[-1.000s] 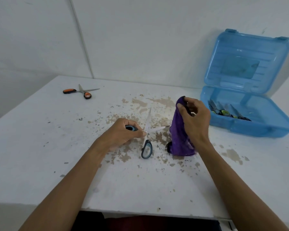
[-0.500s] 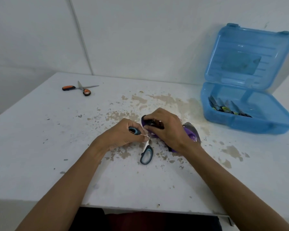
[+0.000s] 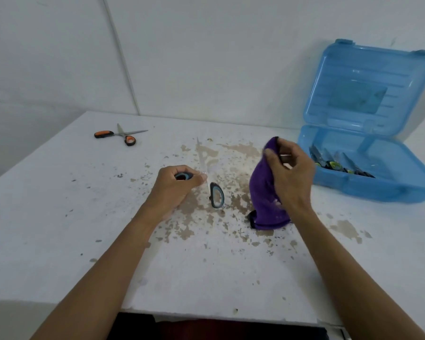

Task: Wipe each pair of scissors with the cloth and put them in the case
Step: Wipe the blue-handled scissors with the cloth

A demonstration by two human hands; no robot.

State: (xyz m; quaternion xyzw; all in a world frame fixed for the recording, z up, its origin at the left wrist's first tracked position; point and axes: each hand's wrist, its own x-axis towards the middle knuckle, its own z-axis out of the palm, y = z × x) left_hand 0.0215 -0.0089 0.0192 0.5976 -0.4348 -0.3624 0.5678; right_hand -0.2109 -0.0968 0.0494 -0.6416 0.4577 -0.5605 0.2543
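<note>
Up and off to the right has gone the right hand (image 3: 292,177) since half a second ago, when it was down at the blades beside the other hand. Now it pinches the top of the purple cloth (image 3: 263,192) between thumb and curled fingers, and the cloth hangs from it with its lower hem touching the table (image 3: 59,217).

Her or his left hand (image 3: 174,190) is closed round one loop of the blue-handled scissors (image 3: 211,190), holding them low over the stained patch. They are spread open: one blade points away toward the far wall and the free loop hangs toward the person. I would guess another pass of the cloth is coming. That blade's long axis runs away from the body, and the cloth sits just to its right, so the right hand has only to come back leftward.

Beyond the right hand stands the open blue case (image 3: 353,187), with stored scissors (image 3: 334,164) already inside. The right hand is the nearer one to it. Nothing lies between. Far off at the left rear, orange-handled scissors (image 3: 123,136) lie untouched.
</note>
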